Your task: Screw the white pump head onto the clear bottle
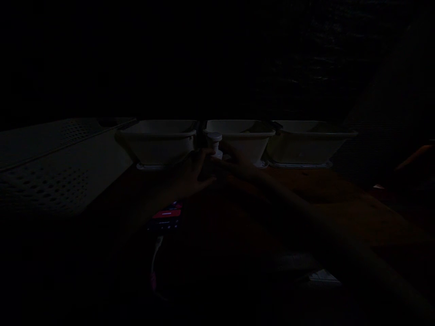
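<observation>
The picture is very dark. A small white bottle-like thing (215, 146) with a round flat top and a narrower neck stands upright between my hands; its lower part is hidden by fingers and shadow. My left hand (190, 174) is at its left side, fingertips close to or touching the neck, thumb stretched out apart below. From the right, the fingers of my right hand (239, 165) close around its lower part. Beneath my left forearm lies a phone (166, 215) with a lit screen.
Behind my hands stand three pale basins, a left one (163, 145), a middle one (243, 144) and a right one (306, 147). A perforated pale crate (64, 181) is at left. From the phone runs a white cable (156, 249). Another person's arm (413, 157) shows at far right.
</observation>
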The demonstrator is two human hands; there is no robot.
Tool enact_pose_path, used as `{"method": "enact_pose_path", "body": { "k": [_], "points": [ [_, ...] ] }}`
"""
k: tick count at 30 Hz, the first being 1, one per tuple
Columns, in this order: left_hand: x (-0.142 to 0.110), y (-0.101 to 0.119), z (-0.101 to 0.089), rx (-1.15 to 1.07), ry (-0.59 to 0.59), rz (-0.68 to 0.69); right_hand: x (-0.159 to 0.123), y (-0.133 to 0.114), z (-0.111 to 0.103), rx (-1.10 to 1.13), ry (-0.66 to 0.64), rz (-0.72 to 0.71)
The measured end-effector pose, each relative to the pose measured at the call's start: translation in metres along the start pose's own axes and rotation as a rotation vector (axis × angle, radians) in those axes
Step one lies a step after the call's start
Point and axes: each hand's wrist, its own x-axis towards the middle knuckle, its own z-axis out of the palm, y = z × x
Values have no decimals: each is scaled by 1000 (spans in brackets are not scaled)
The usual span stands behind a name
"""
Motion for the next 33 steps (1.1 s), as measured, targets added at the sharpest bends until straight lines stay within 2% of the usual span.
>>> {"method": "enact_pose_path", "body": {
  "k": [11, 16, 20, 33],
  "points": [
    [0, -1, -1, 2, 1, 10, 0, 5, 0, -26, 7, 38],
    [-1, 0, 0, 14, -5, 8, 0, 2, -1, -40, -8, -15],
    [0, 0, 0, 4, -3, 3, -1, 1, 0, -18, -5, 14],
    [-1, 2, 0, 25, -16, 8, -1, 3, -2, -11, -10, -42]
  ]
}}
